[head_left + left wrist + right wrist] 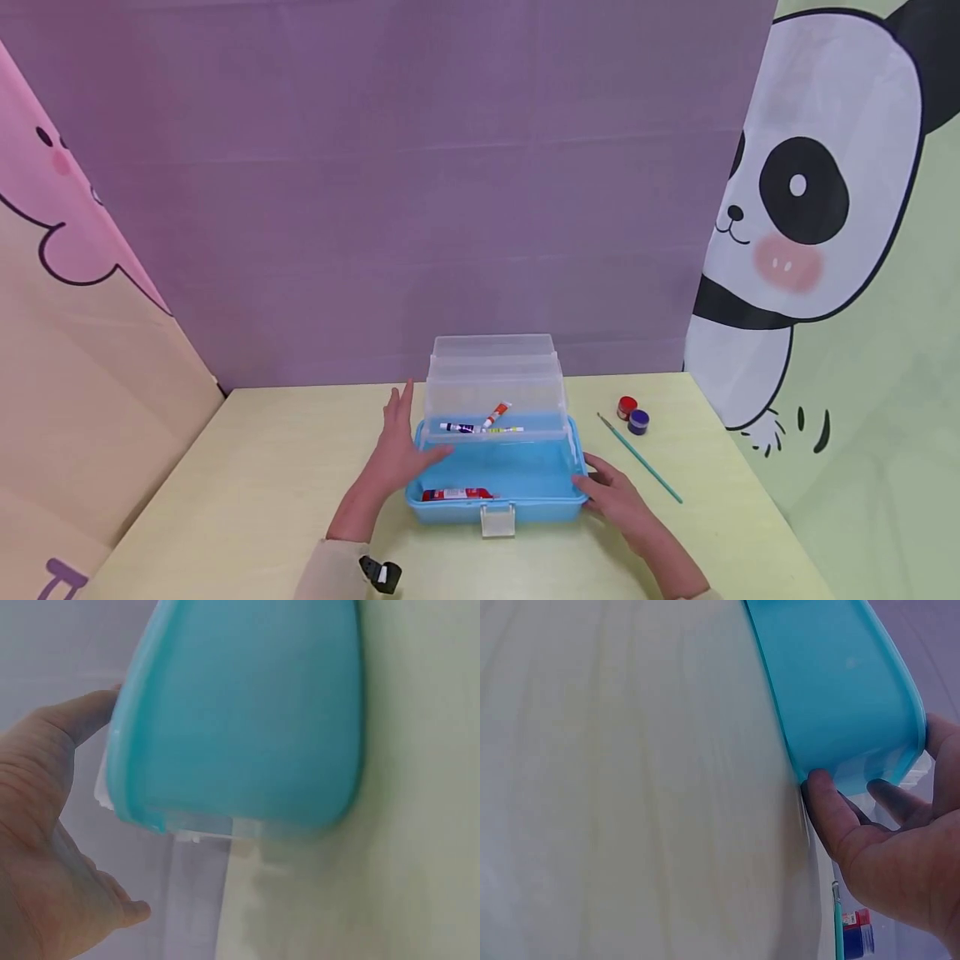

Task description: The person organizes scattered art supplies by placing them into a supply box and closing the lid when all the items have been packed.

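A light blue box [517, 510] stands on the table with its clear lid [495, 375] raised at the back. Inside lie a red tube [456, 494] near the front and small paint tubes [461, 427] towards the back. The left hand [396, 454] is at the box's left side, fingers straight and raised, thumb over the rim; whether it touches is unclear. The right hand [618, 504] holds the right side, thumb at the rim and fingers against the outer wall, as the right wrist view shows of the hand [900, 840] and box [840, 682].
Right of the box on the table [735, 533] lie a teal paintbrush [641, 460], a red paint pot [627, 407] and a blue-purple paint pot [638, 422]. A purple curtain [375, 192] hangs behind the table's back edge. Painted walls flank both sides.
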The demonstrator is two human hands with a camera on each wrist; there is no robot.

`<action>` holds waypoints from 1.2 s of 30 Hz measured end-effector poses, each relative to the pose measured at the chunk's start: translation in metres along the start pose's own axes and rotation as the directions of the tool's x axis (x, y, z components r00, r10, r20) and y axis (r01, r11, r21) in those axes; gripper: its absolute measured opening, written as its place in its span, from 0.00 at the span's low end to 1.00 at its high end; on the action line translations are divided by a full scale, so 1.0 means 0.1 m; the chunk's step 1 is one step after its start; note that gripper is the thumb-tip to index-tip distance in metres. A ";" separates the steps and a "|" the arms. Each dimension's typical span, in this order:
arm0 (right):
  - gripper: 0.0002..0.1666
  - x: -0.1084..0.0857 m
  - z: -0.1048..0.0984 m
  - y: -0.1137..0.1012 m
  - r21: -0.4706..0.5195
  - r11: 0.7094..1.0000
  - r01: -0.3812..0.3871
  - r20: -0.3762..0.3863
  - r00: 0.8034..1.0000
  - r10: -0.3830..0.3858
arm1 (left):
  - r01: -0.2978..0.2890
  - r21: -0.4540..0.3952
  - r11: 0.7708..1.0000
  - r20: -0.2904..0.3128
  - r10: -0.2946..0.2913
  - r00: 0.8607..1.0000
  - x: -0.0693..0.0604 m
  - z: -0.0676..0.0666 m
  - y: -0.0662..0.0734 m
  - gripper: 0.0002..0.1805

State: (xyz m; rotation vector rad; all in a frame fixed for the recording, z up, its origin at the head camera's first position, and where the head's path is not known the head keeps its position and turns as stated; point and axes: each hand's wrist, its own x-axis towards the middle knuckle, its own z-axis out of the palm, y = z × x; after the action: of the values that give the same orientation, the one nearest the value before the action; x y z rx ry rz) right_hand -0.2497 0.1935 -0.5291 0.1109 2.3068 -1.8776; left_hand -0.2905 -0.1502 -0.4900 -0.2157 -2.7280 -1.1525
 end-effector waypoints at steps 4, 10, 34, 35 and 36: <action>0.37 0.00 0.00 0.00 -0.007 1.000 -0.004 -0.003 1.000 0.004 | 0.020 -0.038 0.999 0.011 -0.020 1.000 -0.05 0.05 -0.10 0.65; 0.37 -0.01 0.00 -0.01 0.001 1.000 -0.003 -0.005 1.000 0.003 | 0.072 -0.148 0.986 0.000 -0.073 0.997 -0.12 0.15 -0.22 0.60; 0.35 -0.03 0.01 -0.03 -0.005 1.000 -0.005 -0.014 1.000 0.004 | 0.273 -0.403 0.874 0.070 -0.268 0.961 -0.36 0.23 -0.29 0.36; 0.35 -0.04 0.01 -0.03 -0.002 1.000 -0.005 -0.014 1.000 0.005 | 0.280 -0.404 0.871 0.077 -0.273 0.959 -0.36 0.23 -0.29 0.36; 0.35 -0.04 0.01 -0.04 -0.002 1.000 -0.003 -0.015 1.000 0.003 | 0.287 -0.405 0.868 0.083 -0.278 0.957 -0.36 0.23 -0.30 0.35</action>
State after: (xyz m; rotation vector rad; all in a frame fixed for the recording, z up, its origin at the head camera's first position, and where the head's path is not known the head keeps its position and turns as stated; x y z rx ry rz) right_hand -0.2464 0.1917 -0.5253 0.1288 2.3168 -1.8791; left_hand -0.2634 -0.1567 -0.5342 0.1296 -2.5559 -1.8174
